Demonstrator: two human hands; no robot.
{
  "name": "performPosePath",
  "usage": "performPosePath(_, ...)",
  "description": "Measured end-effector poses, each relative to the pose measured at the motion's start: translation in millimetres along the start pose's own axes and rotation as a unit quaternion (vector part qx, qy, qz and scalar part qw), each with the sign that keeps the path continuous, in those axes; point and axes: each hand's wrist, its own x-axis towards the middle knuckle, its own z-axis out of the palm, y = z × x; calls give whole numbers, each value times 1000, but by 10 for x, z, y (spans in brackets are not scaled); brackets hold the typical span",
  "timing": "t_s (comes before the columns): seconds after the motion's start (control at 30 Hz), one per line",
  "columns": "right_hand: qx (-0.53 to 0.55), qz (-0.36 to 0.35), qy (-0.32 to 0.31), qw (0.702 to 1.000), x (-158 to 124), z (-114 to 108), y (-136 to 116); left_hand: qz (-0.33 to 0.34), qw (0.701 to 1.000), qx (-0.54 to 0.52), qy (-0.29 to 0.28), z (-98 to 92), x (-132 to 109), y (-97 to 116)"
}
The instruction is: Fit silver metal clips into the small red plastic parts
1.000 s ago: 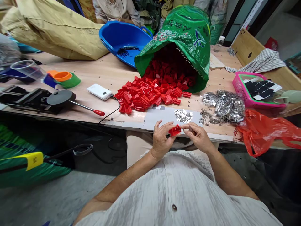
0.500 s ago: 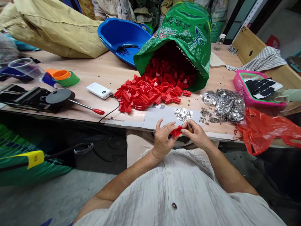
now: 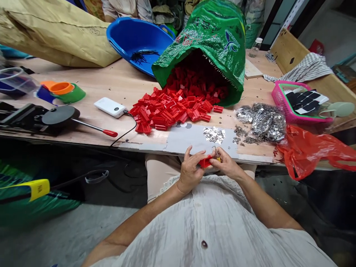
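Note:
A small red plastic part [image 3: 205, 161] is held near my lap, in front of the table edge. My left hand [image 3: 191, 168] grips it from the left between thumb and fingers. On the other side my right hand [image 3: 226, 163] holds a small tool with a yellow handle [image 3: 218, 158] and a thin metal shaft; its fingertips also touch the red part. Just beyond the hands, a scatter of small shiny metal pieces [image 3: 214, 135] lies on a grey sheet [image 3: 186, 139]. Behind it spreads a heap of red plastic parts [image 3: 167, 109].
The heap spills from a green woven sack [image 3: 205, 33]. A blue basin [image 3: 133, 37] stands behind. To the right are bagged metal pieces [image 3: 268, 122], a pink basket [image 3: 289, 107] and a red plastic bag [image 3: 314, 152]. Left are a white power bank [image 3: 109, 107] and a lever press [image 3: 61, 116].
The whole view has shifted slightly, so the table appears further left. Both hands still hold the red part and the tool, with the right hand's grip slightly changed.

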Motion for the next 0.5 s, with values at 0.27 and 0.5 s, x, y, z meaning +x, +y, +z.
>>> performPosePath(0.27,162,82,-72,981,-119,37,73,-52,986,-146,-64,-80,-46,-75)
performPosePath(0.5,-154,-28,14,988,63,-300,-61,-219,932,-288,-39,-97,-15,-78)
